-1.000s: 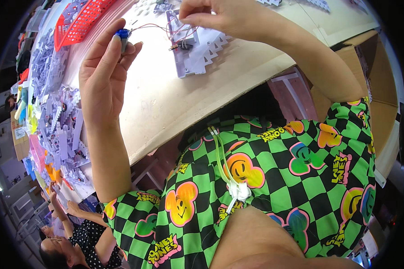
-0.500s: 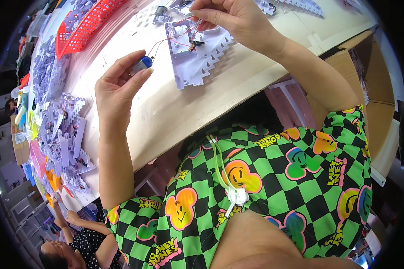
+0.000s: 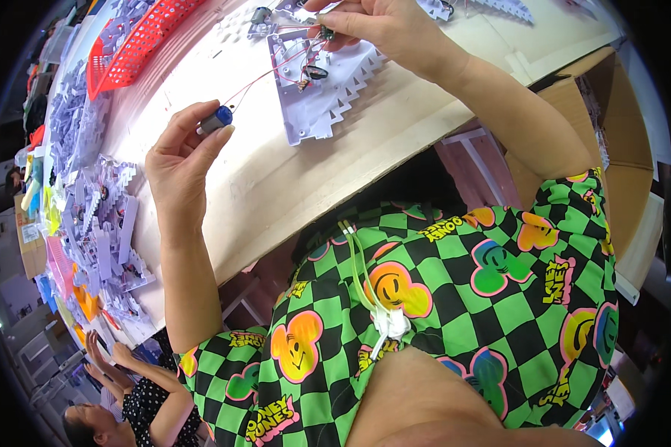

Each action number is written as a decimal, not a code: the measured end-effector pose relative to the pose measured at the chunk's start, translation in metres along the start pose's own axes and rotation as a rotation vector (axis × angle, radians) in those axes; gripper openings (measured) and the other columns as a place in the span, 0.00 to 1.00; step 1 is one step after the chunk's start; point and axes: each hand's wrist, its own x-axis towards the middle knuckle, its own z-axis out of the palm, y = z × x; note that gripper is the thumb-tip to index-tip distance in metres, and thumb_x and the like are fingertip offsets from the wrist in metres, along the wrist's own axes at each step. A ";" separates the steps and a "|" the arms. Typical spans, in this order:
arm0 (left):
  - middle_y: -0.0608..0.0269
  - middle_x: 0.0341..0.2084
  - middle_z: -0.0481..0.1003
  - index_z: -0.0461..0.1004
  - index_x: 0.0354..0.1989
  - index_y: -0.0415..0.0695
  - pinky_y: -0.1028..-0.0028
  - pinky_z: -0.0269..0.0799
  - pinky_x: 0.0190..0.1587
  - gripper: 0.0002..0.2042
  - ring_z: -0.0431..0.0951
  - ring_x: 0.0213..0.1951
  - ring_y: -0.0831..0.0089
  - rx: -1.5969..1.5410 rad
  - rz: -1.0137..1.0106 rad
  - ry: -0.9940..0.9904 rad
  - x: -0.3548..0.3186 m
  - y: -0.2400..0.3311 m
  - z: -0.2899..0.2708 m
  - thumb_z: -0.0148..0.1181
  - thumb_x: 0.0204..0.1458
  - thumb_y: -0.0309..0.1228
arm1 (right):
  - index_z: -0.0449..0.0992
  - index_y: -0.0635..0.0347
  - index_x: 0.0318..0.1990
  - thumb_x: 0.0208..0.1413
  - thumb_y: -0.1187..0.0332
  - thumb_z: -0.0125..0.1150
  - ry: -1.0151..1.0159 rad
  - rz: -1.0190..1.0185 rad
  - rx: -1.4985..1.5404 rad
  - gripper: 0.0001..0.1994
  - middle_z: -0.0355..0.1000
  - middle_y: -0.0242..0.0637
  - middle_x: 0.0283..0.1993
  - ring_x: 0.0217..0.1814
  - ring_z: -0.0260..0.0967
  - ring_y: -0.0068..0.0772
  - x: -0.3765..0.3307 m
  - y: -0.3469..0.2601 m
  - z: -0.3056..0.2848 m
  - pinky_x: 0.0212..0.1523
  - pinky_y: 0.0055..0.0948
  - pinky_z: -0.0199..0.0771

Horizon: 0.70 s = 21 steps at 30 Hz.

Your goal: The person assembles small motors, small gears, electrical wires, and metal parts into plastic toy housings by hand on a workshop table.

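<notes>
My left hand (image 3: 177,167) pinches a small motor (image 3: 217,120) with a blue end between thumb and fingertips, held above the table. Thin red and pale wires (image 3: 257,80) run from it toward my right hand (image 3: 399,33). My right thumb and fingers are closed on a small dark green circuit board (image 3: 326,33) with wires on it. Under that hand lies a white plastic shell (image 3: 298,123) with a stepped, toothed edge. A round black part (image 3: 316,72) and loose wires rest on the shell.
To the left, a red perforated basket (image 3: 138,56) and heaps of white plastic parts (image 3: 104,223) cover the table (image 3: 276,201). More wired parts (image 3: 262,16) lie at the far edge. A cardboard box (image 3: 619,127) stands at right. Another person (image 3: 145,395) works at lower left.
My left hand has moved left and slightly down with the motor, turning it and drawing the wires straighter. The circuit board now shows at my right fingertips, where mainly wires showed before.
</notes>
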 end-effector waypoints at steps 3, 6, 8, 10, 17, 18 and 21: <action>0.63 0.40 0.76 0.76 0.44 0.35 0.80 0.73 0.45 0.14 0.76 0.40 0.78 -0.055 0.003 0.006 0.000 0.002 0.004 0.64 0.47 0.16 | 0.68 0.70 0.49 0.60 0.74 0.51 0.030 0.033 -0.017 0.11 0.74 0.37 0.36 0.36 0.71 0.20 0.000 0.000 -0.001 0.38 0.19 0.73; 0.64 0.39 0.76 0.76 0.45 0.35 0.80 0.73 0.45 0.15 0.76 0.40 0.78 -0.117 -0.043 0.011 0.001 0.000 0.005 0.64 0.46 0.16 | 0.68 0.69 0.49 0.60 0.74 0.51 0.029 0.044 -0.014 0.11 0.74 0.37 0.36 0.36 0.71 0.20 -0.001 0.000 -0.001 0.38 0.19 0.73; 0.63 0.38 0.76 0.75 0.47 0.35 0.80 0.73 0.45 0.16 0.76 0.39 0.78 -0.154 -0.047 0.073 0.000 0.004 0.009 0.64 0.47 0.16 | 0.68 0.69 0.49 0.60 0.74 0.51 0.023 0.046 -0.005 0.11 0.74 0.37 0.36 0.36 0.71 0.20 -0.001 0.001 -0.001 0.38 0.19 0.73; 0.63 0.38 0.77 0.75 0.47 0.35 0.80 0.73 0.45 0.16 0.76 0.39 0.79 -0.108 -0.052 0.065 -0.001 0.006 0.009 0.64 0.48 0.17 | 0.68 0.69 0.49 0.61 0.74 0.51 0.016 0.040 0.018 0.11 0.74 0.36 0.36 0.36 0.71 0.20 0.000 0.004 0.000 0.38 0.19 0.73; 0.58 0.39 0.77 0.74 0.48 0.35 0.75 0.78 0.45 0.14 0.79 0.38 0.74 -0.117 -0.101 0.043 -0.002 0.006 0.006 0.61 0.51 0.19 | 0.68 0.69 0.48 0.60 0.74 0.51 0.017 0.033 0.083 0.11 0.74 0.35 0.36 0.37 0.71 0.19 -0.001 0.006 0.001 0.39 0.19 0.74; 0.58 0.39 0.77 0.74 0.48 0.35 0.75 0.78 0.45 0.14 0.79 0.38 0.74 -0.117 -0.102 0.043 -0.003 0.007 0.007 0.61 0.51 0.19 | 0.68 0.69 0.49 0.61 0.74 0.51 0.017 0.032 0.096 0.11 0.74 0.35 0.36 0.37 0.71 0.20 -0.001 0.006 0.001 0.39 0.19 0.74; 0.56 0.39 0.77 0.74 0.47 0.34 0.71 0.79 0.45 0.13 0.80 0.38 0.71 -0.224 -0.159 0.021 -0.002 0.009 0.007 0.59 0.53 0.20 | 0.68 0.69 0.49 0.61 0.74 0.51 0.009 0.030 0.096 0.11 0.74 0.35 0.36 0.37 0.72 0.20 0.000 0.007 0.000 0.39 0.19 0.74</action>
